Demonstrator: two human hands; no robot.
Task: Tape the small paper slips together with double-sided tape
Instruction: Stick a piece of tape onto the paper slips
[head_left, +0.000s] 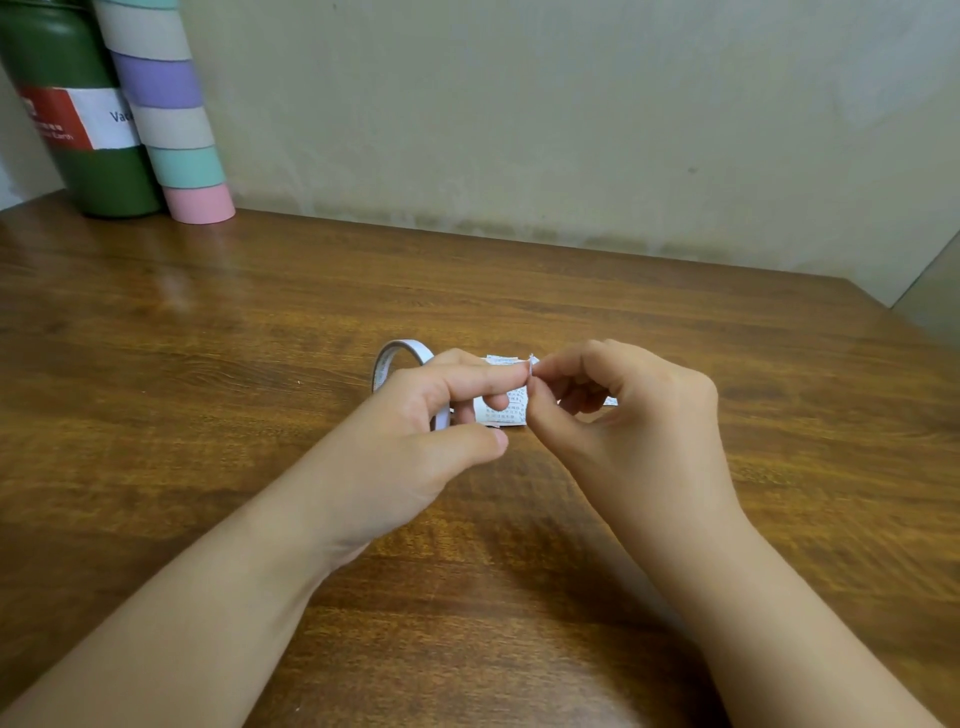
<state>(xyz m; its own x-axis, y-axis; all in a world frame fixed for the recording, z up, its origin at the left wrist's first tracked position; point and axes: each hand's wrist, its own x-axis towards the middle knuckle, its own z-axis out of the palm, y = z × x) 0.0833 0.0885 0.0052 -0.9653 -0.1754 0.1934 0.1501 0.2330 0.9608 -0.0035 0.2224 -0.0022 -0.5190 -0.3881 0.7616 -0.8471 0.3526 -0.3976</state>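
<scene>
The step in hand looks like peeling the backing off a bit of double-sided tape, or freeing a short piece of it: the right hand pinches a tiny white scrap between thumb and forefinger, right at the tip of the left forefinger. The left hand reaches that forefinger out straight to meet the scrap, its thumb stretched beneath and its other fingers curled under; whether it grips the scrap or only steadies it cannot be told. The paper slips, white with small print, lie on the wooden table directly under and behind the two sets of fingertips, partly hidden by them. The tape roll stands on edge just behind the left hand, its lower part covered by the knuckles. Both forearms come in low from the near side and converge, wrists slightly raised off the table. The next move probably calls for a fine, steady pull so the liner separates cleanly, then pressing the slips together squarely over the adhesive.
</scene>
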